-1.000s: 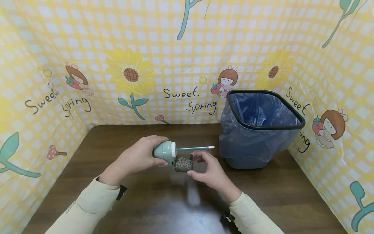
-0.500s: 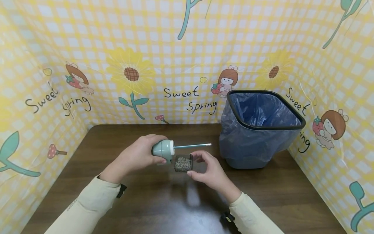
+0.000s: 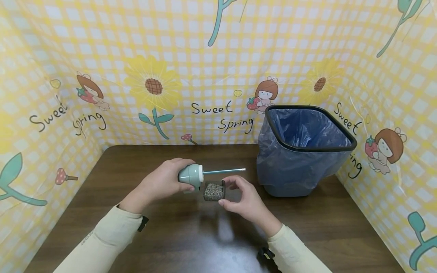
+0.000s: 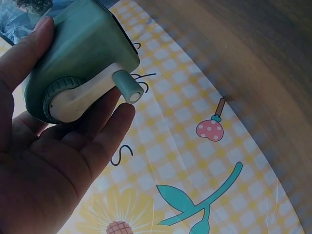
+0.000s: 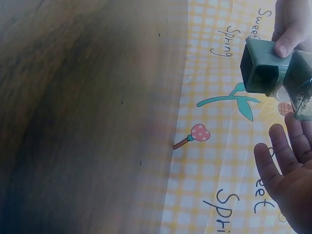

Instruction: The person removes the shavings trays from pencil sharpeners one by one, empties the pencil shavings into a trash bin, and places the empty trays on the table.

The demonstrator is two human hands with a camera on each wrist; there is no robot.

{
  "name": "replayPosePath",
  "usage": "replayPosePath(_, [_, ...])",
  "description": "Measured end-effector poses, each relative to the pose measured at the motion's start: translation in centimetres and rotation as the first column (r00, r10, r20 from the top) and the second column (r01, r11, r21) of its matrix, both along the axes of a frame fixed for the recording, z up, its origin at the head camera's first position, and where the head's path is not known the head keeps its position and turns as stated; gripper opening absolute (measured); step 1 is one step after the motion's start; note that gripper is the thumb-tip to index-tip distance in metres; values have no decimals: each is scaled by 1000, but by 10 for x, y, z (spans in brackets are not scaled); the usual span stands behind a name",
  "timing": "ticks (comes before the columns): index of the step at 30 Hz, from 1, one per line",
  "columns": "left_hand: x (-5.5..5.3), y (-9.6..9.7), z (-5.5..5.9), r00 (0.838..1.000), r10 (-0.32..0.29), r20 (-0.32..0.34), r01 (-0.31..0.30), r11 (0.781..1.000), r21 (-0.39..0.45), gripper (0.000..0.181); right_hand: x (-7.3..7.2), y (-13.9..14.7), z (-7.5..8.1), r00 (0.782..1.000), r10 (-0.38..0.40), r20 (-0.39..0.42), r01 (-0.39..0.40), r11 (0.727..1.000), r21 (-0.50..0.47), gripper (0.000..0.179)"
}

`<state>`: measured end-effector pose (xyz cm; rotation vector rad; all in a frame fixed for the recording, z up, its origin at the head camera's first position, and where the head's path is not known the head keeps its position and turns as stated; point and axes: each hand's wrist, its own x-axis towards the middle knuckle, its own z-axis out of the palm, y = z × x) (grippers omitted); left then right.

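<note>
Over the middle of the bench (image 3: 184,242), well inside its edges, the left grip (image 3: 167,178) is curled round a pencil sharpener (image 3: 189,176), while the right grip (image 3: 246,199) pinches a see-through box (image 3: 214,199) just beside it; whether those 2 touch cannot be told. Brown wood grain stretches from the hands toward the near side; rightward, a black-rimmed bin (image 3: 286,190) wears a crinkled plastic liner (image 3: 300,163). The smooth green sharpener has a pale crank (image 4: 85,95), a blue pencil (image 3: 223,171) jutting rightward; speckled grey shavings (image 3: 214,190) fill the square-cornered box
</note>
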<state>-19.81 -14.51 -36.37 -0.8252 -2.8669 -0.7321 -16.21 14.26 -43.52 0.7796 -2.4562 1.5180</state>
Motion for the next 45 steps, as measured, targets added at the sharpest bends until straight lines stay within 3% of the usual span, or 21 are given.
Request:
replayPosePath(10, [-1,1,-6,999,13,33,-13,1000,3,71,-1,0,-1,1000,13,-28,-13,1000,-15,54])
replayPosePath(25, [0,5,-17,997,31,71,-32,999,10,68,1,-1,1,1000,-4,9,4,1000,-23,54])
replayPosePath(45, [0,7,-27,997,30,70,-30,1000,-3,66,0,1,-1,999,-5,-31,5,1000,-23,54])
